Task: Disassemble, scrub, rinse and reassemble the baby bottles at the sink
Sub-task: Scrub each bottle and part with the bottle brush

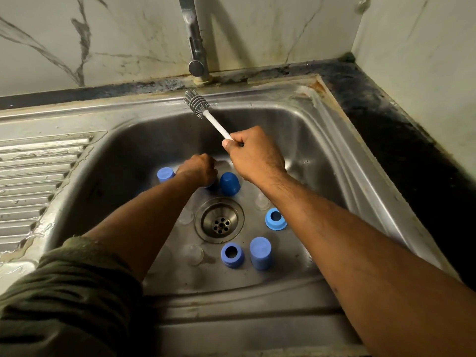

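Bottles are already apart, bits scattered on the sink (322, 140) floor round the drain (219, 219). Right hand (253, 153) is fisted round the white handle of the bottle brush (197, 101), bristle end pointing up & away toward the tap (195, 42), prob parked clear of the basin so the other hand can fetch a piece. No water visibly running.

Left hand (199, 169) is low at the back of the basin, fingers curled down over something blue; can't tell exactly what it's pinching, the hand hides it. Just beside it: a dark blue cap (229, 184) dome-up, & a lighter blue cap (165, 174) on its left.

Nearer the camera: two blue collar rings (275, 219) (232, 254) w/ holes facing up, a light blue cap (260, 252) touching or nearly touching one ring. Clear teats (193, 253) sit near the drain, hard to make out. Parts look spread singly so each can be grabbed w/o digging.

Judgement: scrub stage, next piece being picked up for the brush; rinse & reassembly not yet done
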